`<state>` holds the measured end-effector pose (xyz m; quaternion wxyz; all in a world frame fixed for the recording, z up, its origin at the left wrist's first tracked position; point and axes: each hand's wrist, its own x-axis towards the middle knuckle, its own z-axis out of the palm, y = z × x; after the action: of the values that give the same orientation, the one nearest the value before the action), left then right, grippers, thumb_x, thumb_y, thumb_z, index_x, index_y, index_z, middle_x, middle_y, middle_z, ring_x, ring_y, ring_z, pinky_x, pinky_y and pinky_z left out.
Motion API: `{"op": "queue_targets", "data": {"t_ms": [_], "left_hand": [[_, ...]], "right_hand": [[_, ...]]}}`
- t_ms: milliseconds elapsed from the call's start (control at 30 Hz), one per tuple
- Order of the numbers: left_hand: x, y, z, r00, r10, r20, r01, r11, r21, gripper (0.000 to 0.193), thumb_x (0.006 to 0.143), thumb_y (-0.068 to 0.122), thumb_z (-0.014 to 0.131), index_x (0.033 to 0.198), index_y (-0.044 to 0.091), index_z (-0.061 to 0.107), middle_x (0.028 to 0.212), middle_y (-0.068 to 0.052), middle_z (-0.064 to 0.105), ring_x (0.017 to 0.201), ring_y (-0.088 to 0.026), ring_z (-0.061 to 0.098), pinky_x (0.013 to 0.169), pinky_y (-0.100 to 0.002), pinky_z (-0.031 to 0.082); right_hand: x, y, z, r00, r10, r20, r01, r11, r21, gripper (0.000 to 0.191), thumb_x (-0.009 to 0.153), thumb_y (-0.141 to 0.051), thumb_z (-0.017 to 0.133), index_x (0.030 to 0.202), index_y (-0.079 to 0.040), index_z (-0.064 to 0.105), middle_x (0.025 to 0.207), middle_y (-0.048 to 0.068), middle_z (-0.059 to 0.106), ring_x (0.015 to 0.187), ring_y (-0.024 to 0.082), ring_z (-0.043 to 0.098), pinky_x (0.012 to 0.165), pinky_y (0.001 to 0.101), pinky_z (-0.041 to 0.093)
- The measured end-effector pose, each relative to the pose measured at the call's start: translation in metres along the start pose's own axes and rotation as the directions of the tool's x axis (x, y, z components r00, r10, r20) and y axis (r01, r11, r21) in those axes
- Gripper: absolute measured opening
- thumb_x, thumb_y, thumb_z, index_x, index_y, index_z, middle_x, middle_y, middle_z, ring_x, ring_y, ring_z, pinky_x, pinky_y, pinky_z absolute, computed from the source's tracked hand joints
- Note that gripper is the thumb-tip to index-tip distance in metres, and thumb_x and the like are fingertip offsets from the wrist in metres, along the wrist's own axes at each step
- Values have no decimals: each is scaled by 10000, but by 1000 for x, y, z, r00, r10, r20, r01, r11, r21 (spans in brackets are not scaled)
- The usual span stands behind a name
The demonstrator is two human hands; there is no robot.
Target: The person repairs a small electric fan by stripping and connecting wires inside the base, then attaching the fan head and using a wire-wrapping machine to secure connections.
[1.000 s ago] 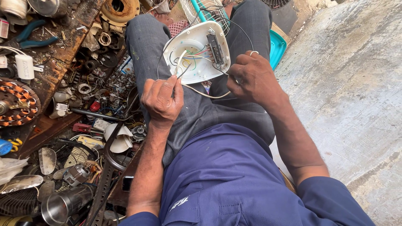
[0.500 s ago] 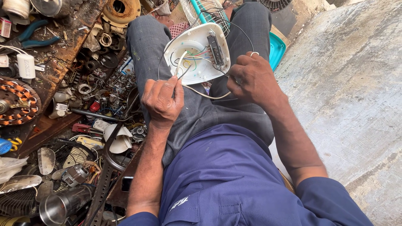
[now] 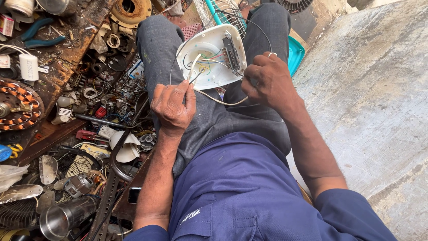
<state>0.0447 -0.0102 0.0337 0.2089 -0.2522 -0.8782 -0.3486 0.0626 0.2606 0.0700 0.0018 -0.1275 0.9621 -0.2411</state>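
Left hand (image 3: pixel 173 107) pinched shut on a thin tool (image 3: pixel 196 76) poking the wires (image 3: pixel 209 60) inside the white fan housing (image 3: pixel 209 62) resting on the lap, right hand (image 3: pixel 267 82) clamped on the housing's right edge, scrap parts pile (image 3: pixel 84 116) left.

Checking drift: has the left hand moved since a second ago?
No. The left hand still pinches wires below the white round plastic fan housing, same spot on the grey trouser leg.
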Motion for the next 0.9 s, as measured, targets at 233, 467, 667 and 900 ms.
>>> {"op": "queue_targets", "data": {"t_ms": [233, 467, 667, 900], "left_hand": [[4, 5, -1, 996, 74, 59, -75, 997, 19, 130, 884, 21, 815, 978, 6, 726, 717, -37, 596, 662, -179, 516, 561, -327, 417], [15, 13, -1, 976, 155, 154, -165, 985, 58, 88, 858, 25, 784, 898, 30, 706, 673, -30, 523, 637, -178, 497, 528, -336, 390], [19, 19, -7, 976, 128, 175, -142, 987, 71, 90, 835, 9, 769, 893, 34, 705, 690, -54, 502, 665, -227, 516, 561, -381, 419], [20, 20, -8, 972, 114, 203, -140, 983, 119, 119, 851, 23, 797, 831, 42, 681, 671, -44, 508, 639, -210, 511, 550, -366, 416]], "right_hand": [[-1, 2, 0, 1000, 4, 8, -4, 1000, -12, 113, 780, -163, 765, 782, -54, 736, 755, 77, 583, 792, 255, 577, 755, 401, 497], [1, 0, -1, 1000, 7, 7, -7, 1000, 0, 109, 770, -157, 768, 771, -57, 723, 747, 76, 583, 786, 265, 579, 751, 412, 495], [1, 2, -5, 999, -8, -35, 10, 998, 57, 149, 757, -165, 785, 753, -56, 683, 778, 109, 563, 808, 318, 580, 747, 436, 484], [5, -2, -7, 1000, -14, -27, 15, 1000, 25, 143, 757, -161, 780, 725, -70, 674, 756, 98, 570, 797, 309, 585, 756, 430, 485]]}}
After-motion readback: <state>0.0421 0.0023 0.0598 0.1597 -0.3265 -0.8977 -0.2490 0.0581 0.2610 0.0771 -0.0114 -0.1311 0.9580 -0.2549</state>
